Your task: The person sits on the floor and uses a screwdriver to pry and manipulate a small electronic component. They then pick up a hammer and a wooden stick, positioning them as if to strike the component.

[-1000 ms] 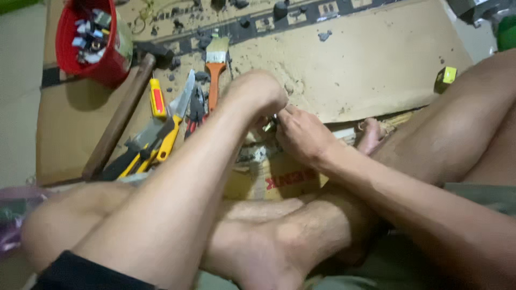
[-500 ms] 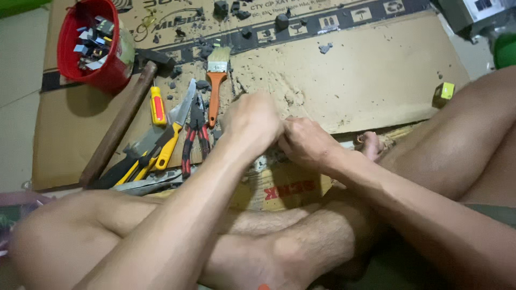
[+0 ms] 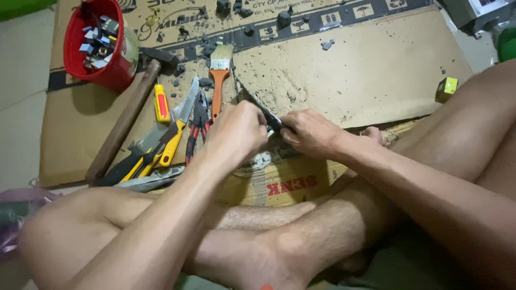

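Cardboard sheet (image 3: 376, 70) on floor, dusted with grey crumbs. Dark thin strip (image 3: 257, 104) at centre, slanting toward 11 o'clock, pinched between both hands. Left hand (image 3: 236, 131) fingers clenched on its near end; right hand (image 3: 312, 131) fingers grasping same end from 3 o'clock. Pliers (image 3: 196, 126), brush (image 3: 219, 80), screwdriver (image 3: 161, 102), hammer (image 3: 129, 118) at 9 o'clock. Red bucket (image 3: 115, 75) at 10 o'clock. Yellow block (image 3: 446, 89) at 2 o'clock.

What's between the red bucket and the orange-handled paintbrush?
Head view: the hammer's dark head lies there on the cardboard, amid small dark scraps, between the red bucket and the paintbrush.
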